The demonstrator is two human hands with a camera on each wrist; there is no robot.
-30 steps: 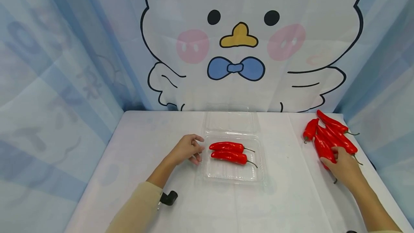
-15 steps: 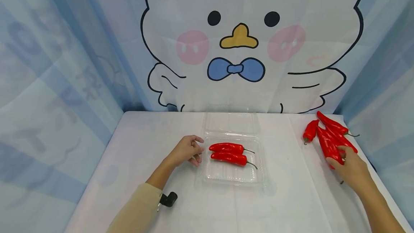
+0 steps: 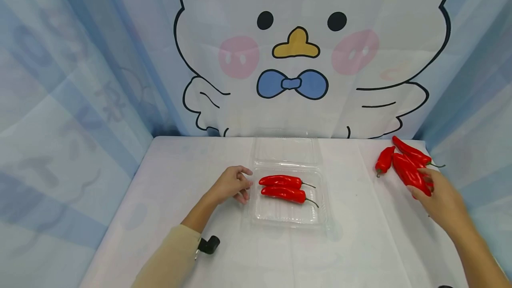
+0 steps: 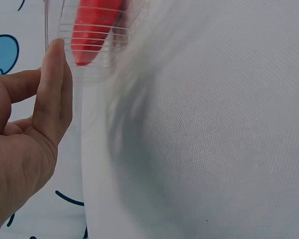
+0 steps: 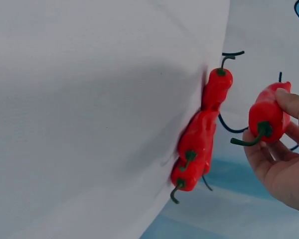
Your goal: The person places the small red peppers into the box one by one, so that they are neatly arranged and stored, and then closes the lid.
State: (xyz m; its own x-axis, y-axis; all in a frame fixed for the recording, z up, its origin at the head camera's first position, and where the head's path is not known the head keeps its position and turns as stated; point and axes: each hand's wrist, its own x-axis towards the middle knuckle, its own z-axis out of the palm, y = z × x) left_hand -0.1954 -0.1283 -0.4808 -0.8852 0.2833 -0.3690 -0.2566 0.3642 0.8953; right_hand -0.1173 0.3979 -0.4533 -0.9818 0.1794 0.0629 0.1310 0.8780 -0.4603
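here, at the right of the head view, gripping a held pepper [image 3: 411, 176] between the thumb and curled fingers of the right hand [image 3: 446, 199]. lying up and to the left of the palm, and running from the grip toward the upper left. in the right wrist view, at centre right, turned stem end to the camera, with the thumb on top, fingertips beneath and a green stem [image 5: 246, 143] jutting to the lower left. in that view, held clear of the table [image 3: 352, 234] and apart from the pile [image 5: 195, 137]; in the head view, overlapping part of it, with the left pepper [image 3: 385, 160] just to the left and the top pepper [image 3: 413, 151] just above.

at the centre of the head view, holding nothing in the left hand [image 3: 232, 185], with fingers loosely bent beside the left edge of the box [image 3: 280, 218]; impossible to tell whether touching. open at the lid [image 3: 286, 151], and loaded with an upper pepper [image 3: 280, 182] and a lower pepper [image 3: 284, 194], side by side, with stems toward the right.
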